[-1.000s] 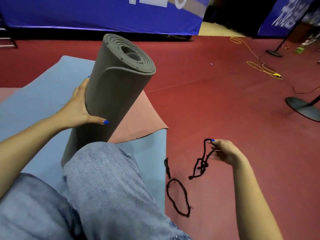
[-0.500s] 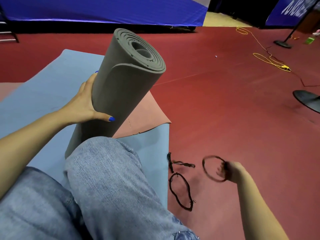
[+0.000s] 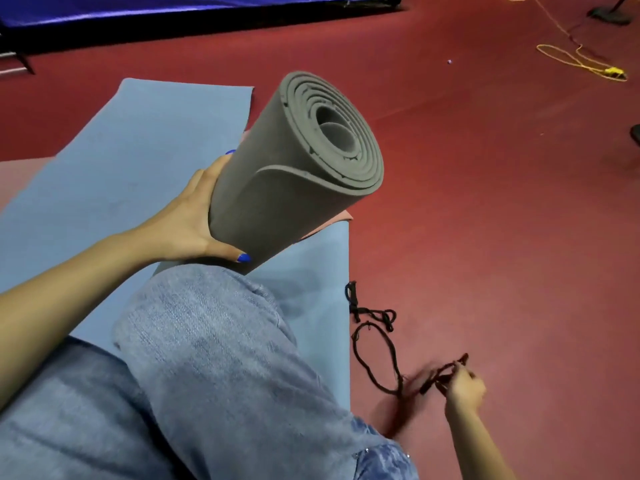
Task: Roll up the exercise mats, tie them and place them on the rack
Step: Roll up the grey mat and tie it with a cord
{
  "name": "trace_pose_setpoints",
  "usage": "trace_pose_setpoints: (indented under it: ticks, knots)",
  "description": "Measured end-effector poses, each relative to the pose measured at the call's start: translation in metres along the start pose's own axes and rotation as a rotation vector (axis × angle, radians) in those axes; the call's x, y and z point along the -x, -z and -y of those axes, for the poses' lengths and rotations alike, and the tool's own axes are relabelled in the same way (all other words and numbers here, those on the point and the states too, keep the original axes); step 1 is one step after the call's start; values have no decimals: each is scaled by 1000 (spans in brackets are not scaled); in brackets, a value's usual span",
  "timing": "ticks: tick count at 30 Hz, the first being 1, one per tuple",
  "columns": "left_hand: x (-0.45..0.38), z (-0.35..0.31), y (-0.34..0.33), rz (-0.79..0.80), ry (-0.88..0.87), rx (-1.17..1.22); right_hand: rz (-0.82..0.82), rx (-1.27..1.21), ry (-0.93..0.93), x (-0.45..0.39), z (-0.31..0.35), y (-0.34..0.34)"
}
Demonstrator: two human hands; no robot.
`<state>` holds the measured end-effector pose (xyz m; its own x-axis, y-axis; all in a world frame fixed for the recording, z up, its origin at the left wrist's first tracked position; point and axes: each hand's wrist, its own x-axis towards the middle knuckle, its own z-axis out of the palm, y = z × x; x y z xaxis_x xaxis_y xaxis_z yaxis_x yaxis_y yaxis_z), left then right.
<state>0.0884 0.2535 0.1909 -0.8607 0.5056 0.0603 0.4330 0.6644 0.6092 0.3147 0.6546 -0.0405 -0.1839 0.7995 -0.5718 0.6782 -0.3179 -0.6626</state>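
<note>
A: 2 hands in view. The left hand [image 3: 194,216] grips the rolled grey exercise mat [image 3: 294,174], thumb curled under the roll and fingers behind it; the roll stands tilted, its spiral end up and toward the camera, its lower end behind a knee in blue jeans [image 3: 214,341].

B: And the right hand [image 3: 464,388]?

A: Low on the red floor [image 3: 485,202], blurred, pinching one black cord [image 3: 440,374] between its fingertips. A second black cord loop [image 3: 372,351] lies on the floor just beside the flat blue mat [image 3: 121,161].

B: Other mats?

A: A pink mat's corner [image 3: 341,216] shows from behind the grey roll, on top of the blue one. Far off, a yellow cable [image 3: 581,60] coils on the floor.
</note>
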Motion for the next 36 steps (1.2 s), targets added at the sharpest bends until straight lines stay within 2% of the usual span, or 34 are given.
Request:
trace_pose_setpoints:
  ticks: [3, 7, 9, 12, 15, 18, 23, 26, 28, 32, 36]
  knots:
    - [-7, 2, 0, 0, -19, -40, 250, -132, 225, 36, 63, -22]
    - [-10, 8, 6, -20, -3, -17, 527, -19, 673, 103, 184, -45]
    - [-8, 13, 11, -39, -4, 4, 590, 39, 900, 145, 249, -59]
    - [-4, 20, 18, -63, -3, 23, 592, 112, 1273, 221, 342, -83]
    - [-1, 30, 27, -122, 18, 68, 625, 297, 1547, 306, 409, -105]
    - [1, 41, 41, -202, 47, 100, 753, 548, 1739, 383, 431, -126]
    - [7, 61, 60, -345, 118, 184, 819, 852, 2081, 460, 396, -152]
    - [15, 74, 68, -391, 143, 241, 638, 914, 2296, 472, 381, -152]
    - [22, 84, 75, -436, 165, 278, 585, 867, 2345, 469, 379, -146]
    - [35, 99, 86, -518, 225, 347, 827, 783, 2223, 459, 378, -141]
    - [42, 104, 89, -530, 259, 373, 730, 799, 2079, 443, 392, -155]
